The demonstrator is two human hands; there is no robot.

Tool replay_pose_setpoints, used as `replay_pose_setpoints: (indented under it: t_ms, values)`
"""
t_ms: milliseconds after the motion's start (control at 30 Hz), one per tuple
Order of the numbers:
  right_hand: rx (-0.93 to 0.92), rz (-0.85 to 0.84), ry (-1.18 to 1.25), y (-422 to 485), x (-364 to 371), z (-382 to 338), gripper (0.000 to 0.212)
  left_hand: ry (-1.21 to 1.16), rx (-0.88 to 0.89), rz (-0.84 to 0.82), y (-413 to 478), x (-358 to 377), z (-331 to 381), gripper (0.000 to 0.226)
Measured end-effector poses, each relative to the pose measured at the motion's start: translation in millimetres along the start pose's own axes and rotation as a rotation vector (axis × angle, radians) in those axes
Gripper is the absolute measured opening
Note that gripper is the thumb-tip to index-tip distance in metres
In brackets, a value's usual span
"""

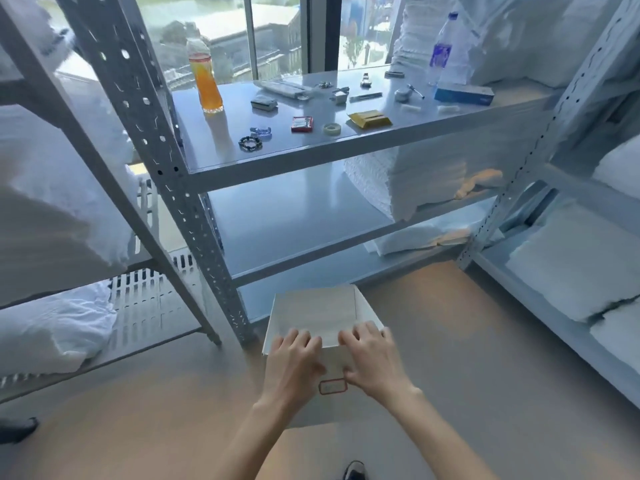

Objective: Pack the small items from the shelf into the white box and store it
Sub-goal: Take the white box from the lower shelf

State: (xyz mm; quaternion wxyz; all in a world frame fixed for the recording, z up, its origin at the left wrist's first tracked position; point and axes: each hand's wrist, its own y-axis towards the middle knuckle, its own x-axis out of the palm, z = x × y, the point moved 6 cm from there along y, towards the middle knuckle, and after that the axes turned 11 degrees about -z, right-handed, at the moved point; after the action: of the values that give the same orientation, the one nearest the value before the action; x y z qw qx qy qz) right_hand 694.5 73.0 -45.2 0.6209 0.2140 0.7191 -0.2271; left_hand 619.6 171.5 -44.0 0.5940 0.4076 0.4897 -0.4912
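The left hand (294,362) is stretched forward, its fingers hooked over the near rim of the white box (313,317), which is gripped there. The right hand (370,362) is clasped on the same rim just beside it. The open box is held low before the shelf (277,150), where a bracelet (250,143), red packet (302,124) and tape roll (331,128) are laid.

White box (313,317) plain, label (332,387) on front wall outlined red. Shelf (284,150) pale grey, uprights dotted with punched holes. Bottle (205,81) orange below, clear above. Small pack (302,124) red, white centre. Packet (369,119) yellow. Carton (464,94) blue. Water bottle (443,50) clear, blue label. Bracelet (250,143) dark beads. Tape roll (332,128) whitish, translucent. Floor (467,341) tan. Folded linens (433,181) white
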Motion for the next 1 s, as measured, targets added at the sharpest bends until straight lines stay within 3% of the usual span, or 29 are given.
replay_pose_setpoints:
  t_ms: [367,600,1000]
  values:
    - [-0.159,-0.005,-0.045,80,6,57,0.067,0.011,-0.192,-0.038,84,14,-9,0.035]
    - [-0.232,-0.035,-0.037,162,14,59,0.067,0.009,-0.231,-0.04,135,17,-62,0.033]
    - [-0.263,0.061,-0.064,320,0,65,0.053,0.003,-0.285,0.023,257,-1,-161,0.033]
